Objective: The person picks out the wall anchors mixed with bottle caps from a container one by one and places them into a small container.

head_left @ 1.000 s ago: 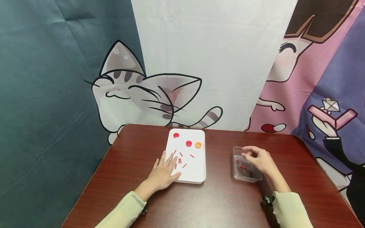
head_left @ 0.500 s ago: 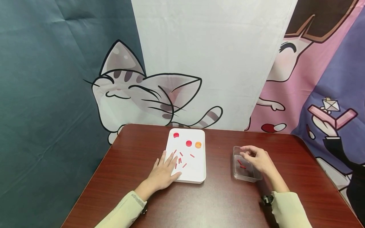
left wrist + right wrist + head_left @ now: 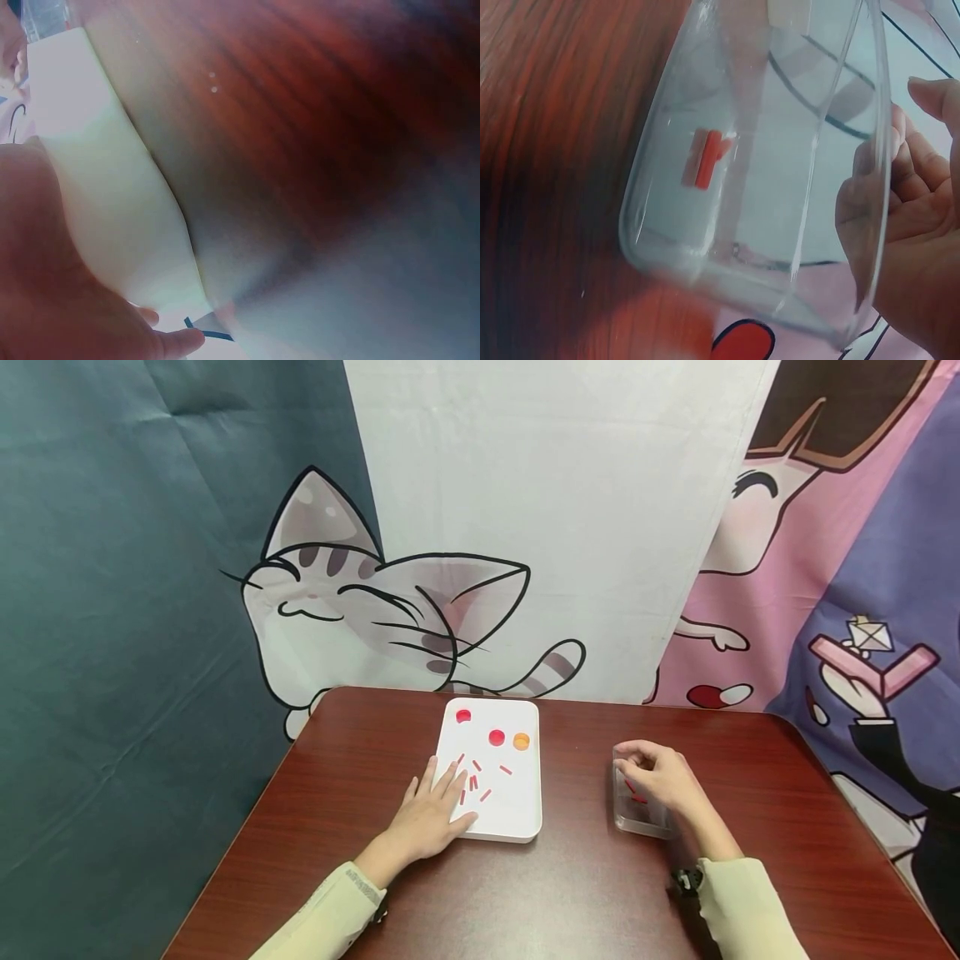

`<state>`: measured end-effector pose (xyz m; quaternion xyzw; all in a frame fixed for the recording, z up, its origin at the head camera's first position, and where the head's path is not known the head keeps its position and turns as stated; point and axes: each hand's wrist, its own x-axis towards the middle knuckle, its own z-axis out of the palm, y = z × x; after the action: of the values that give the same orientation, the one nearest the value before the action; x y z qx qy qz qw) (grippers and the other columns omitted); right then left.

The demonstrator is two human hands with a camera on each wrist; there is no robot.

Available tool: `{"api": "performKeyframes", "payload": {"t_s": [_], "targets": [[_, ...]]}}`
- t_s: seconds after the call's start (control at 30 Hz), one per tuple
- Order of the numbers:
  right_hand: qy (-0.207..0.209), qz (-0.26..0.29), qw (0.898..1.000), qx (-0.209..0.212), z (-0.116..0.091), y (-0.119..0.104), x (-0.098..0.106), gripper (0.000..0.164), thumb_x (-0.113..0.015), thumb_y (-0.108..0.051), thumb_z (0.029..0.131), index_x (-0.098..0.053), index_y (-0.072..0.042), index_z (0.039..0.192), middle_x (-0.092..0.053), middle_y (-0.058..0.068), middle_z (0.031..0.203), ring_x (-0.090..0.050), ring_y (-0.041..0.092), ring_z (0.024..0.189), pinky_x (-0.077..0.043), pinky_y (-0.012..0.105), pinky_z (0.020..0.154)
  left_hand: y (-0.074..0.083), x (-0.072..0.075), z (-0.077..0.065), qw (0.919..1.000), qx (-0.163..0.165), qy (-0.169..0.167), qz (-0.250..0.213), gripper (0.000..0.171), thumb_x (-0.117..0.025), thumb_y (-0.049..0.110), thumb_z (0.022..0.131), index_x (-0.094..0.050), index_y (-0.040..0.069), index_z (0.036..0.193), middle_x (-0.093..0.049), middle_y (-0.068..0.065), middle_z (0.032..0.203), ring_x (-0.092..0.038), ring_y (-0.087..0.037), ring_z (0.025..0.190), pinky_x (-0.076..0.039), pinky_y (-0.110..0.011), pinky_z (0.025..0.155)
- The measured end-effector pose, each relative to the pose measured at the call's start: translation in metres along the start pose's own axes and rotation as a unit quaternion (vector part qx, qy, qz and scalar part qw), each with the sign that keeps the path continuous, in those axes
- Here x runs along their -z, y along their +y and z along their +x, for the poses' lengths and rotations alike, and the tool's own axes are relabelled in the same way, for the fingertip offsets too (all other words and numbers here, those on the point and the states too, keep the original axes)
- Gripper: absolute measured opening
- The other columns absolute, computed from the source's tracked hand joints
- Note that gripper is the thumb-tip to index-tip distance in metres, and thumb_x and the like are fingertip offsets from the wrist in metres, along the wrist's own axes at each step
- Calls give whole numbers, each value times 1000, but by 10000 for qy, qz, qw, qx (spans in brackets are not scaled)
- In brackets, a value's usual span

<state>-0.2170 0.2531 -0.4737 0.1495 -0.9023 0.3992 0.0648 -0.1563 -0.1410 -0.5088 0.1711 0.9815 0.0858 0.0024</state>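
My left hand (image 3: 423, 818) rests with spread, straight fingers on the left edge of a white tray (image 3: 513, 818). Several short red sticks (image 3: 486, 795) lie scattered on the tray, some beside my fingertips. My right hand (image 3: 663, 781) is above a clear plastic box (image 3: 637, 828) to the tray's right, fingers loosely bent. Nothing shows between thumb and fingers. In the right wrist view, a red stick (image 3: 708, 160) lies on the box's bottom with another red piece (image 3: 724, 148) partly behind it.
At the tray's far end lie two small round red pieces (image 3: 497, 737) and an orange one (image 3: 521, 742). The brown wooden table (image 3: 570, 893) meets a cartoon-printed cloth (image 3: 600, 527) at its back edge.
My right hand has shifted left over the clear box. A second red stick, barely seen a second ago, now lies in the box. The left hand and tray stay put.
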Motion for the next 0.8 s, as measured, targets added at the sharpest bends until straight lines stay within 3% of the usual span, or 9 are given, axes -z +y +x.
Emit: {"api": "performKeyframes", "payload": {"t_s": [0.3,0.43,0.8], "targets": [[-53,-18,10000,64,6,-7,-10,20,-71,-31,83,-67,-25,101,-56,-5,67,-48,5,51,-40,24,42,0,0,1,10000,7,6,-13,77,-34,65,90,-24,17,149,-17,-4,156,-3,-36,143,-20,-61,106],[-133,271,9995,60,8,-10,-15,21,-70,-32,83,-66,-23,102,-56,-3,68,-44,5,50,-38,24,39,0,0,1,10000,4,-2,0,77,-34,65,90,-23,17,149,-17,-4,156,-3,-36,143,-20,-62,105],[-122,298,9992,252,13,-21,-28,22,-71,-30,82,-68,-20,101,-56,-5,69,-49,7,59,-40,22,51,0,0,1,9999,86,-73,0,77,-33,65,90,-20,18,150,-15,-2,157,1,-34,143,-19,-60,107]]}}
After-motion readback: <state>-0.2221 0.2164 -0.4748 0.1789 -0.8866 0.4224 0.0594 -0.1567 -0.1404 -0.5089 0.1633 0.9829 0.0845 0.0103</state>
